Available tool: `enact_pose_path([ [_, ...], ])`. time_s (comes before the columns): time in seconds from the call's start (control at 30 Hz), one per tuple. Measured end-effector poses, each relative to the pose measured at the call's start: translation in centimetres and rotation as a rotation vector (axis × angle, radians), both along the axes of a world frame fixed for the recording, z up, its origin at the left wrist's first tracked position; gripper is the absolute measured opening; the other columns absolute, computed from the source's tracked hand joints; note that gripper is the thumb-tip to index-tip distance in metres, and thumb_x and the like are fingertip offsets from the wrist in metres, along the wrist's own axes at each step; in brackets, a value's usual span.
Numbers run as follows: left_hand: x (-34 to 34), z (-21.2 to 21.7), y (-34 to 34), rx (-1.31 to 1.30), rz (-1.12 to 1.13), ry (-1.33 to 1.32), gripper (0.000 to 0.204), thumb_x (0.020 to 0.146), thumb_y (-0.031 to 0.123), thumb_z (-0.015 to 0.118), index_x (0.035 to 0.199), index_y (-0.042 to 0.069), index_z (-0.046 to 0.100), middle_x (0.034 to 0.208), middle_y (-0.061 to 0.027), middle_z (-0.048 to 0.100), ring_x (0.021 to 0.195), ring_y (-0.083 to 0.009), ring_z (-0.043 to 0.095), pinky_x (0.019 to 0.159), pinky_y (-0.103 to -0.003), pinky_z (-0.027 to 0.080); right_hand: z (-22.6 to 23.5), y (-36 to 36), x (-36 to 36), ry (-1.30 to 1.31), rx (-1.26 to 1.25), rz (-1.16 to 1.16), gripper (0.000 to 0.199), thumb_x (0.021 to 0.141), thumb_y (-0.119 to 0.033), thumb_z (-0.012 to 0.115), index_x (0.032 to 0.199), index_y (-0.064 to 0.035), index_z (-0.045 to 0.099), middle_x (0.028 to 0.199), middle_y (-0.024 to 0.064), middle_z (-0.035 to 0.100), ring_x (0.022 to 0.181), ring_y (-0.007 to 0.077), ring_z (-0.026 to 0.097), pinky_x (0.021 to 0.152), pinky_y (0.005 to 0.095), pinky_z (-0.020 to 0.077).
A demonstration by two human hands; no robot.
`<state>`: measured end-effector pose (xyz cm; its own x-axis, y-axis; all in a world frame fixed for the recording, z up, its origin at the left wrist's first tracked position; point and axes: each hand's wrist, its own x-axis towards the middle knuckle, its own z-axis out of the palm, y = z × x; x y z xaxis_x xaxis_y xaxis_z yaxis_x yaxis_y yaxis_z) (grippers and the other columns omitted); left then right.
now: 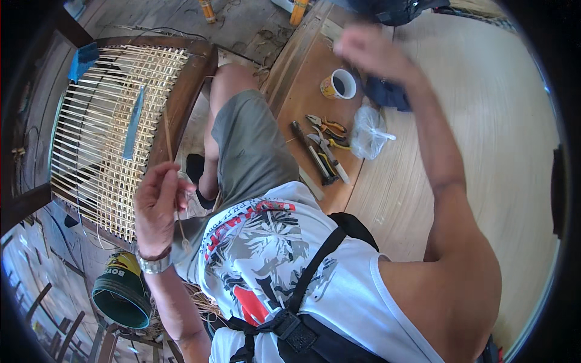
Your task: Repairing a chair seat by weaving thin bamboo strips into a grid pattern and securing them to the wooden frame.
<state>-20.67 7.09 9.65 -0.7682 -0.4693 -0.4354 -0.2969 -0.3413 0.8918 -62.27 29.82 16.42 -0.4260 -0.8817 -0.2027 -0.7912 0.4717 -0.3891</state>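
The cane seat [115, 172] is lying at the left of the head view, its pale weave filling a dark wooden frame [189, 91] beside the person's knee. The left hand [160, 209] is bending its fingers near the frame's lower right corner and is pinching a thin strand [167, 130], which is running up along the frame's rail; its loose end is hanging below the fingers. The right hand [375, 51] is showing as a blur above the far part of the work surface, so whether it is gripping anything I cannot tell.

On the right, a wide pale wooden board [478, 121] is spreading out, and a browner board [305, 100] is running along its left edge. Grey floorboards [239, 27] are showing beyond the seat, with bits of scrap lying on them. At the lower left, several wooden bars are standing or leaning, too warped to count.

One blue strip [132, 124] is resting on the weave, and one blue piece [83, 62] is covering a frame corner. One cup [339, 85] is holding something dark. Two pairs of pliers [328, 126] are lying near one long dark tool [310, 151]. One clear plastic bag [368, 133] is sitting beside them, and one green bucket [123, 296] is tipping below the seat.
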Motion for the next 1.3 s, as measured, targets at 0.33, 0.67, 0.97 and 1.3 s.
enact_pose_path([
  [0.33,4.2,-3.7,0.2,-0.014,0.029,-0.163,0.021,0.096,0.017,0.065,0.109,0.001,0.069,0.085,-0.0002,0.066,0.072,-0.0053,0.056,0.066,-0.019,0.044,-19.5,20.1,16.8,-0.061,0.381,-0.636,0.031,0.09,-0.026,0.065,0.108,-0.0016,0.058,0.103,0.0223,0.064,0.1,0.0411,0.059,0.088,0.0486,0.047],
  [0.67,4.2,-2.8,2.5,-0.053,0.043,-0.135,0.02,0.094,0.014,0.066,0.108,-0.001,0.07,0.081,0.0017,0.065,0.072,-0.0039,0.055,0.064,-0.019,0.043,-21.6,20.5,17.3,-0.252,-0.142,-0.705,0.021,0.096,-0.014,0.057,0.11,0.0021,0.054,0.099,0.0162,0.061,0.084,0.0307,0.064,0.077,0.0395,0.0518],
  [0.97,7.3,-2.1,3.6,-0.037,0.169,0.04,0.021,0.096,0.015,0.065,0.11,-0.001,0.068,0.081,0.0025,0.064,0.073,-0.0033,0.055,0.064,-0.018,0.043,-10.5,-3.5,18.6,-1.043,-0.441,-0.493,0.018,0.099,-0.013,0.056,0.114,-0.0069,0.049,0.091,0.0076,0.061,0.073,0.0132,0.061,0.064,0.029,0.0533],
  [1.3,11.6,-1.4,3.3,0.199,0.473,0.224,0.018,0.097,0.016,0.064,0.106,0.0,0.069,0.083,-0.0007,0.066,0.072,-0.0064,0.057,0.067,-0.021,0.047,-7.7,-18.2,29.6,-1.543,0.137,-0.055,0.011,0.102,-0.02,0.053,0.102,-0.0088,0.051,0.083,0.0066,0.061,0.065,0.0144,0.061,0.055,0.027,0.05],
])
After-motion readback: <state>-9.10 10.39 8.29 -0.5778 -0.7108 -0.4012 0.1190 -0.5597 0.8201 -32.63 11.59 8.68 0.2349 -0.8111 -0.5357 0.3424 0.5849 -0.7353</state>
